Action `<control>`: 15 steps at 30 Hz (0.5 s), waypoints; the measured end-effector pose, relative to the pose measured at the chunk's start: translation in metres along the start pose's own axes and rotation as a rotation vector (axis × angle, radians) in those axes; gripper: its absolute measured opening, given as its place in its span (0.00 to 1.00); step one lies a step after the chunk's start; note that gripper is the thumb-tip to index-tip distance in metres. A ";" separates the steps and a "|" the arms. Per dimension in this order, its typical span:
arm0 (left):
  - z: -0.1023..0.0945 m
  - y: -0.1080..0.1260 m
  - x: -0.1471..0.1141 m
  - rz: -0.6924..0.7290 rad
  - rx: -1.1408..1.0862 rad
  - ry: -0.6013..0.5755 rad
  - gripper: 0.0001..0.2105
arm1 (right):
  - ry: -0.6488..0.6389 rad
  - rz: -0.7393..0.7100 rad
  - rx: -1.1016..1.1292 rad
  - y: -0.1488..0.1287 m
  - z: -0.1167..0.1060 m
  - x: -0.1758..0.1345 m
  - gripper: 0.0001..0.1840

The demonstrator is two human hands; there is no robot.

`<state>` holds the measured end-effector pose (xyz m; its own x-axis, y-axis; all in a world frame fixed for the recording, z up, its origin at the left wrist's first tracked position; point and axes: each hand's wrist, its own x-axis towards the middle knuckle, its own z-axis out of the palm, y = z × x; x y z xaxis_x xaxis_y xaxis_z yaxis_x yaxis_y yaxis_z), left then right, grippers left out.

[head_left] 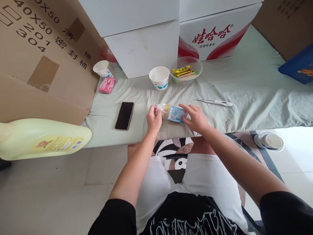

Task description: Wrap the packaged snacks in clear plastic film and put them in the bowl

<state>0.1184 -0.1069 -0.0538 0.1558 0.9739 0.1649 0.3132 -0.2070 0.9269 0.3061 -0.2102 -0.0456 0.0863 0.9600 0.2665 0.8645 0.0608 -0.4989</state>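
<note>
A clear plastic packet [173, 113] with yellow contents and a blue printed label lies near the front edge of the cloth-covered table. My left hand [154, 120] is closed on its left end, thumb and fingers pinching the crinkled wrap. At the other end, my right hand [195, 119] has its index finger stretched over the label and its thumb below, fingers apart and touching the packet. A white utility knife [215, 102] lies just beyond my right hand. To the left of my left hand rests a dark phone [124, 115].
Behind the packet stand a paper cup [159, 78] and a clear bowl [186, 80] with yellow sachets and wooden sticks. A second cup [103, 68] and a pink packet [107, 85] sit left. Boxes [149, 45] line the back. A large yellow bottle [46, 137] juts in at left.
</note>
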 end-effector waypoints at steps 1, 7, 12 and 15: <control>-0.004 -0.001 0.003 -0.053 -0.027 0.022 0.02 | 0.016 0.014 -0.010 0.003 -0.002 -0.002 0.25; -0.043 0.000 0.029 -0.169 0.002 0.224 0.09 | 0.147 0.122 -0.070 0.034 -0.024 -0.029 0.13; -0.042 0.035 0.029 0.193 0.209 -0.081 0.03 | 0.312 0.254 -0.172 0.037 -0.039 -0.037 0.18; -0.026 0.054 0.019 0.281 0.476 -0.544 0.01 | 0.229 0.083 -0.139 0.022 -0.037 -0.025 0.23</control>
<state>0.1138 -0.0970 0.0083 0.6887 0.7217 0.0690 0.5434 -0.5769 0.6098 0.3411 -0.2432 -0.0328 0.2562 0.8721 0.4168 0.9079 -0.0691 -0.4134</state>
